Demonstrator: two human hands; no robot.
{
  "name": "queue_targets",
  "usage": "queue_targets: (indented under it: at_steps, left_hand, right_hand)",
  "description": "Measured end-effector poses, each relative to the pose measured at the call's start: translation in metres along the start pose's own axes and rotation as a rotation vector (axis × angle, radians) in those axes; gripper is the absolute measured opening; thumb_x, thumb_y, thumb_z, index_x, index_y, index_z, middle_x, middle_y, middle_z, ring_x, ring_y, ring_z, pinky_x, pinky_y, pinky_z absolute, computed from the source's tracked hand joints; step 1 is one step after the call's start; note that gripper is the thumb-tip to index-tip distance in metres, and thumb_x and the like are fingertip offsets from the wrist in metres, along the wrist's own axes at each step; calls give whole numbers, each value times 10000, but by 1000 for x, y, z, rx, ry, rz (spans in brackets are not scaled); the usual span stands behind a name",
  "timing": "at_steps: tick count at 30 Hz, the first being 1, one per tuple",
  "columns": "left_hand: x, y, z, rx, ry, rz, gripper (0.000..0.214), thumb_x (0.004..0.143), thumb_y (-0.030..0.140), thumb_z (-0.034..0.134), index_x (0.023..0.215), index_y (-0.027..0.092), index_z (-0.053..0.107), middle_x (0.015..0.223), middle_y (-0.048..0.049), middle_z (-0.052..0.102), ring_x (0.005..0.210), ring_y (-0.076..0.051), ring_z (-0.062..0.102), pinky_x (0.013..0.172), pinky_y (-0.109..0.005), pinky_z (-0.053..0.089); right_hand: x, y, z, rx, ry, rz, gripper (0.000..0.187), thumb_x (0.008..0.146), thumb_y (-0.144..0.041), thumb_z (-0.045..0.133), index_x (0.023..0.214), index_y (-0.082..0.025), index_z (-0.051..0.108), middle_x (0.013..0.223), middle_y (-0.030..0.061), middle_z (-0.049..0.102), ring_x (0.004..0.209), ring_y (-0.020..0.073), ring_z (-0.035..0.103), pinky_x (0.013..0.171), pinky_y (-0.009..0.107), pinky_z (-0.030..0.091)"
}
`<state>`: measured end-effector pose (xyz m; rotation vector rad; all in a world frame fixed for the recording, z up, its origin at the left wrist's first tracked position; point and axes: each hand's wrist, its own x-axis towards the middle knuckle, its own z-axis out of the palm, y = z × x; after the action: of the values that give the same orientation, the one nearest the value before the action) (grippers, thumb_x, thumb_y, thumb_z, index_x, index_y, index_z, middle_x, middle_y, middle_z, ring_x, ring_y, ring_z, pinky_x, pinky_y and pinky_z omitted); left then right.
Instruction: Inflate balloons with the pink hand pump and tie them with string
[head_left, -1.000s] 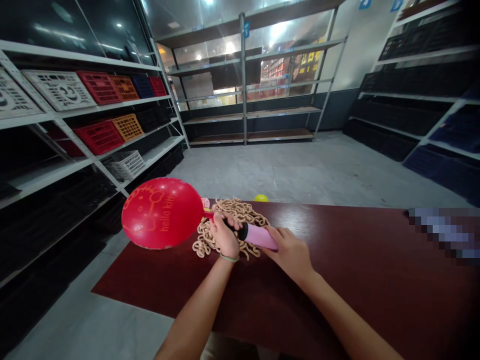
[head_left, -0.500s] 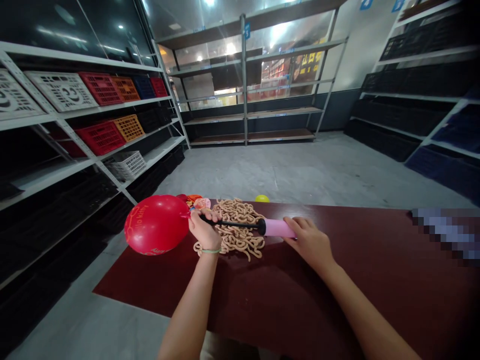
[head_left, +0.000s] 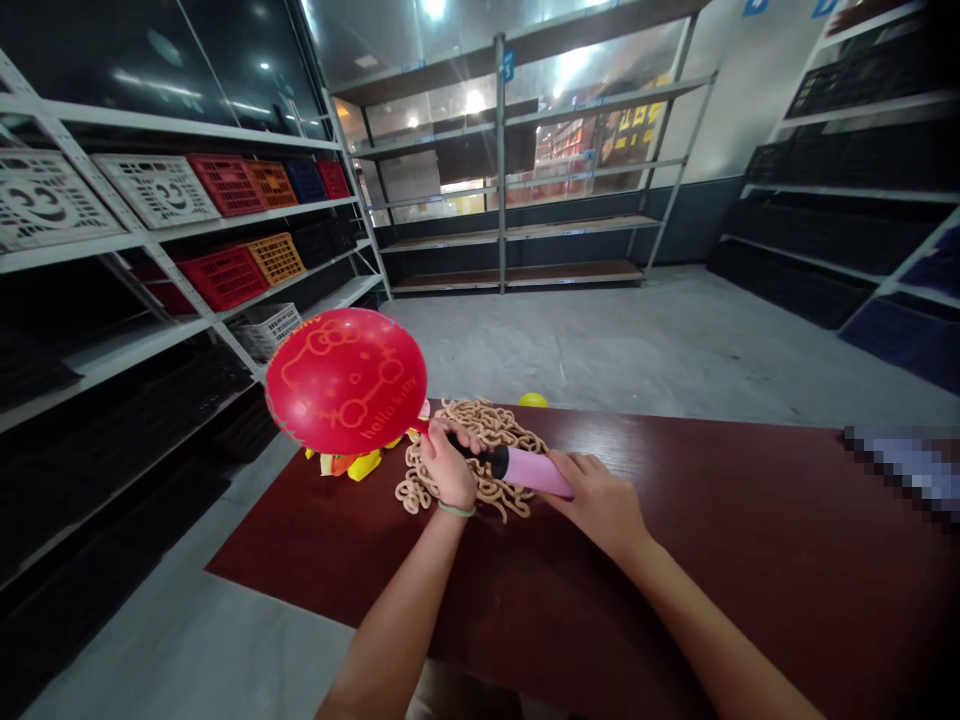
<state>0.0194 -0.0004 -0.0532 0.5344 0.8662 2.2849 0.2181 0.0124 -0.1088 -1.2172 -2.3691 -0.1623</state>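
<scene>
A red balloon [head_left: 346, 380] with a printed cartoon face stands inflated above the left end of the dark red table [head_left: 675, 560]. Its neck sits on the black nozzle of a pink hand pump [head_left: 529, 470]. My left hand [head_left: 448, 467] is closed round the balloon's neck and the nozzle. My right hand [head_left: 600, 505] is closed on the pump's pink barrel, pushed in close to the left hand. Under both lies a heap of tan, uninflated long balloons [head_left: 480, 455].
Small yellow and orange uninflated balloons [head_left: 352, 464] lie under the red one. A yellow ball [head_left: 532, 400] shows beyond the table's far edge. Metal shelves with coloured crates [head_left: 225, 270] line the left; dark shelving stands at the right. A blurred patch [head_left: 907, 465] sits at the table's right.
My right hand pushed the pink barrel back in toward the left hand after pulling it out. The red balloon grew and rose higher. The view shifted slightly.
</scene>
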Motion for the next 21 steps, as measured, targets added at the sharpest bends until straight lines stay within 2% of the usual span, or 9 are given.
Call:
queue_targets:
  at_steps: [5, 8, 11, 14, 18, 21]
  left_hand:
    - [14, 11, -5, -21, 61, 72, 152, 833, 277, 487, 727, 215, 396, 505, 73, 426, 375, -91, 423, 453, -242, 412]
    - [19, 17, -6, -21, 99, 101, 148, 838, 283, 472, 730, 218, 395, 497, 77, 416, 371, -93, 414, 452, -243, 411]
    - [19, 18, -6, -15, 133, 114, 161, 840, 283, 469, 715, 215, 394, 493, 77, 401, 370, -90, 407, 436, -232, 391]
    - [12, 10, -4, -15, 126, 115, 187, 847, 298, 476, 705, 213, 389, 493, 80, 394, 363, -81, 396, 425, -218, 374]
    - [-2, -10, -1, 11, 35, 16, 226, 853, 338, 507, 709, 211, 389, 501, 82, 412, 364, -75, 413, 437, -215, 395]
    - [-6, -20, 1, 53, -26, -45, 264, 867, 379, 504, 697, 208, 396, 502, 72, 428, 378, -86, 444, 450, -232, 424]
  right_hand:
    - [1, 34, -6, -40, 17, 94, 353, 878, -338, 557, 1228, -310, 524, 1141, 33, 641, 1060, 232, 571, 589, 271, 415]
    - [1, 42, -8, -52, 18, 129, 378, 865, -299, 555, 1240, -303, 512, 1168, 44, 628, 1103, 248, 545, 581, 276, 422]
    - [1, 34, -7, -72, -9, 118, 383, 853, -302, 572, 1233, -284, 523, 1138, 57, 636, 1054, 254, 551, 555, 278, 403]
    - [1, 14, -5, -45, -22, 77, 409, 855, -324, 587, 1256, -276, 522, 1108, 68, 649, 1014, 247, 563, 568, 279, 395]
    - [1, -8, -4, 36, -44, 51, 485, 874, -401, 581, 1333, -277, 483, 1106, 62, 658, 983, 230, 588, 611, 286, 410]
    - [0, -9, -3, 54, -69, 52, 486, 875, -439, 580, 1323, -270, 498, 1098, 56, 663, 979, 226, 597, 638, 288, 421]
